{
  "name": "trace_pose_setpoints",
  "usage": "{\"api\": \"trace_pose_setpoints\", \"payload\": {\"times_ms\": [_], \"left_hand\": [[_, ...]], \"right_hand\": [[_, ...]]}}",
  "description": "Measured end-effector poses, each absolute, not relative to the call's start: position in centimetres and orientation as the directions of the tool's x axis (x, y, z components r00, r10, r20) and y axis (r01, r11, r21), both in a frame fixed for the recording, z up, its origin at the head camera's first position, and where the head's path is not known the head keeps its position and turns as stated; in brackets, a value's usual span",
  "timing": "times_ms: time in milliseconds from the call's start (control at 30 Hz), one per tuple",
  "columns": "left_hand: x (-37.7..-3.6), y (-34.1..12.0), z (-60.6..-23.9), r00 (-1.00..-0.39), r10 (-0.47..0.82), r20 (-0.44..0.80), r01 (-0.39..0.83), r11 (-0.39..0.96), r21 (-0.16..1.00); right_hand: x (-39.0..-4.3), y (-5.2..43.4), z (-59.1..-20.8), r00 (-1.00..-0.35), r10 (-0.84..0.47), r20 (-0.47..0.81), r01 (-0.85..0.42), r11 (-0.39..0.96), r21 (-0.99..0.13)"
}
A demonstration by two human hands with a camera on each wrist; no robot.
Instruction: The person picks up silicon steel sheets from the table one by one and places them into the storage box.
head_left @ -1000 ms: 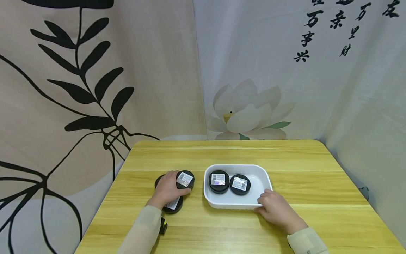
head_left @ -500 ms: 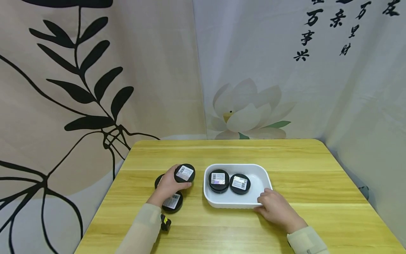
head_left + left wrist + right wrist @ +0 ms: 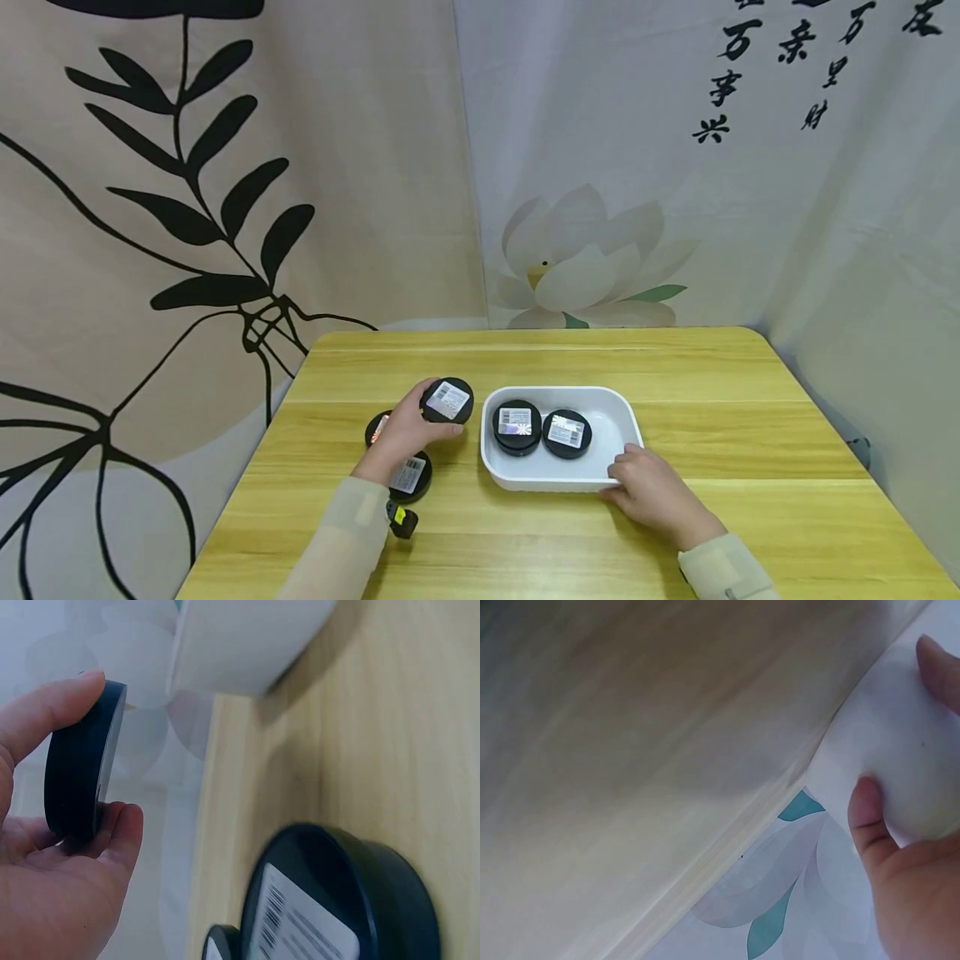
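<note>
Black tin [image 3: 447, 400] lifted off tabletop [image 3: 675, 367], pinched by left hand [image 3: 405, 433].
Right hand [image 3: 648, 492] fingers curled on white tray's [image 3: 558, 479] near-right corner; 2 tins inside.

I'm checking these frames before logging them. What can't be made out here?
- Label print on the held tin and on the tray's tins: too small in the head view.
- The far tin on the table: mostly hidden by the left hand.
- White tray: its contents are cut off in the left wrist view; the right wrist view shows only a blurred corner under the right hand.
- Small black-and-yellow object: partly behind the left sleeve.
</note>
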State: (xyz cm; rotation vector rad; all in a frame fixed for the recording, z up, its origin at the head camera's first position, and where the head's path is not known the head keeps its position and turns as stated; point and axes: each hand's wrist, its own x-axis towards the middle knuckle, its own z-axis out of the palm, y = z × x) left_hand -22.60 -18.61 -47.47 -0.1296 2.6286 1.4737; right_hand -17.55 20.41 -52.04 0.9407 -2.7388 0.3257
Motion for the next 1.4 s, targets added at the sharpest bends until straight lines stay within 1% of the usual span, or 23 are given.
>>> {"api": "trace_pose_setpoints", "payload": {"times_ms": [133,367,700,933,1300,1400], "left_hand": [[-22.7,-17.9,-46.8,-0.988,-0.012,-0.155,-0.142,0.484,0.863],[-23.3,-17.2,-46.5,-0.992,0.037,-0.125,-0.093,0.472,0.877],[-24.0,-16.7,-45.8,-0.985,0.091,-0.146,-0.081,0.499,0.863],[-24.5,-16.1,-45.7,-0.978,0.154,-0.139,-0.050,0.478,0.877],[-25.8,-15.0,-44.2,-0.965,0.227,-0.128,-0.021,0.419,0.908],[-26.1,-14.9,-44.3,-0.964,0.234,-0.124,-0.011,0.430,0.903]], "right_hand": [[-17.6,20.5,-51.9,-0.770,-0.576,0.275,-0.625,0.768,-0.141],[-17.5,20.6,-51.8,-0.771,-0.576,0.270,-0.624,0.768,-0.145],[-17.5,20.6,-52.0,-0.765,-0.576,0.288,-0.629,0.763,-0.146],[-17.5,20.7,-52.1,-0.766,-0.576,0.286,-0.627,0.767,-0.135],[-17.4,20.4,-52.2,-0.765,-0.576,0.287,-0.628,0.766,-0.139],[-17.5,20.3,-52.1,-0.764,-0.577,0.288,-0.629,0.765,-0.138]]}}
